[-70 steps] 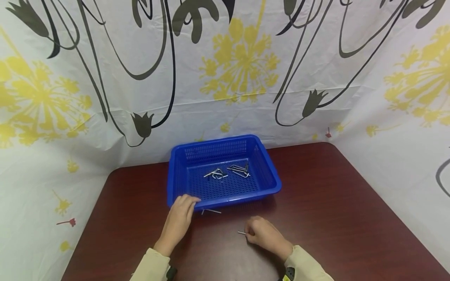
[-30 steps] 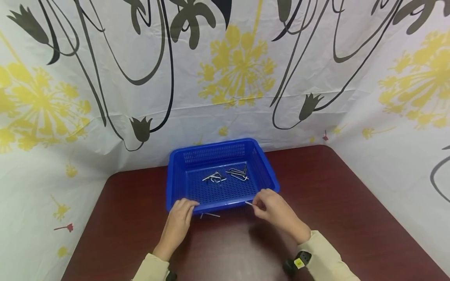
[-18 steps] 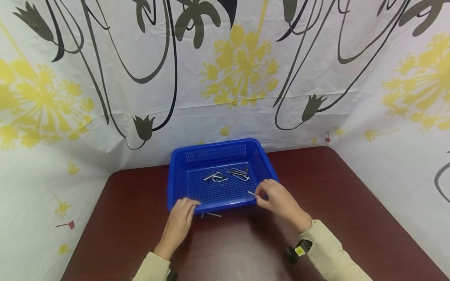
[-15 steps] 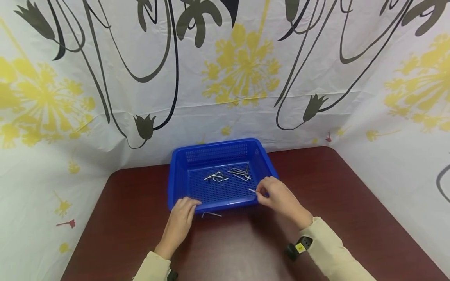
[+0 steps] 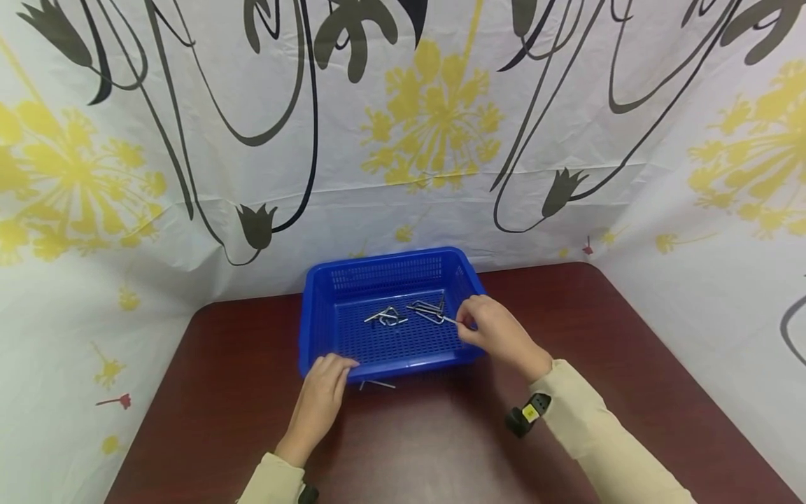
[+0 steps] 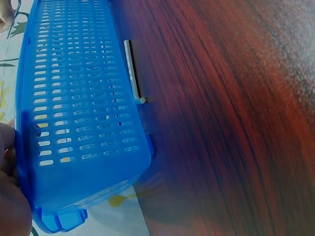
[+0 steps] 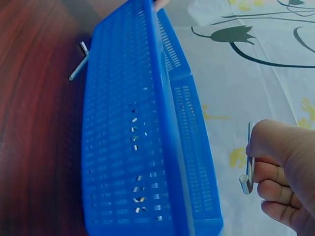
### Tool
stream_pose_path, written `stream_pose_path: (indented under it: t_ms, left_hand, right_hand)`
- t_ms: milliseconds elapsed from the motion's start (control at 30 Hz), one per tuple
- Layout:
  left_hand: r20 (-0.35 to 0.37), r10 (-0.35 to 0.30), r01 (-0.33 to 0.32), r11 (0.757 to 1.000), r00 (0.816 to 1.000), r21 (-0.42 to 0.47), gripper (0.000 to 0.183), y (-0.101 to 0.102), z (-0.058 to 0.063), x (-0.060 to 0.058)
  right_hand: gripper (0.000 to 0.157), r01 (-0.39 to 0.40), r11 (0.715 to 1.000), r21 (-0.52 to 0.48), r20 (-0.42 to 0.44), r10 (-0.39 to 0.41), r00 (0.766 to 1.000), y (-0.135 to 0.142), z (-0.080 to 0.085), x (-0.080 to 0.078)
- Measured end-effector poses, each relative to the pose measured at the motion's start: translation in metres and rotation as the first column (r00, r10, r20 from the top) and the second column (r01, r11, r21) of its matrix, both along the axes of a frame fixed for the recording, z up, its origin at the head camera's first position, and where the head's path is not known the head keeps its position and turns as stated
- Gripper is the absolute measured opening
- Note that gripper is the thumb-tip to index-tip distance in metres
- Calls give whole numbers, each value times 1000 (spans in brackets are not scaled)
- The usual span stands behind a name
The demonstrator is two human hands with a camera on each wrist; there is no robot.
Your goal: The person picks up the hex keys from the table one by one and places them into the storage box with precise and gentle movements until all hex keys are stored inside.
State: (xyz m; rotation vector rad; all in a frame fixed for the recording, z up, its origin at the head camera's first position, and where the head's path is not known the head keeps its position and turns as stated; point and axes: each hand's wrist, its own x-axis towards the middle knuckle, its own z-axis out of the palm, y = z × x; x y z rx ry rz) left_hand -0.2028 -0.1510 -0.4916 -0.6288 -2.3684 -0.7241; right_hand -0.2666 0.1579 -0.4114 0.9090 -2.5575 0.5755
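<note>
A blue plastic basket (image 5: 403,365) with slotted walls stands toward the back of the table. My left hand (image 5: 324,392) grips its near left rim, fingers over the edge; the left wrist view catches part of these fingers (image 6: 10,182). Over the basket's right side, my right hand (image 5: 500,336) pinches an L-shaped hex key (image 7: 250,164) between thumb and index finger. In the basket lie two small groups of metal hex keys, a left group (image 5: 386,317) and a right group (image 5: 428,309). One more hex key (image 6: 132,73) rests on the table against the basket's near wall.
The dark red wooden table (image 5: 630,378) reaches toward me and to both sides. Behind it and along the sides hangs a white cloth (image 5: 352,154) with yellow and grey flower prints, close to the basket's back.
My right hand has lifted the hex key from above the table, over the basket's near rim, and carried it forward to near the right group. The left hand stays at the rim.
</note>
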Motion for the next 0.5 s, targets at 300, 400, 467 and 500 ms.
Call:
stream_pose_path:
  t_ms: [300,400,467,500]
  left_hand:
    - [18,9,-9,1000,1000,-2,13,-1,0,0]
    - [22,11,-11,1000,1000,1,14,0,0,0]
    - [24,11,-11,1000,1000,0,14,0,0,0]
    - [25,13,-13,1000,1000,-1,14,0,1,1]
  right_hand:
    - [8,8,999,31,50,-9,999,-6,9,-21]
    - [8,18,1000,24,93,-20,995,-7,10,-27]
    - [7,22,1000,14,119,-24,993,-8,10,-31]
    - [7,24,1000,12,132,-25,991,-8,10,-33]
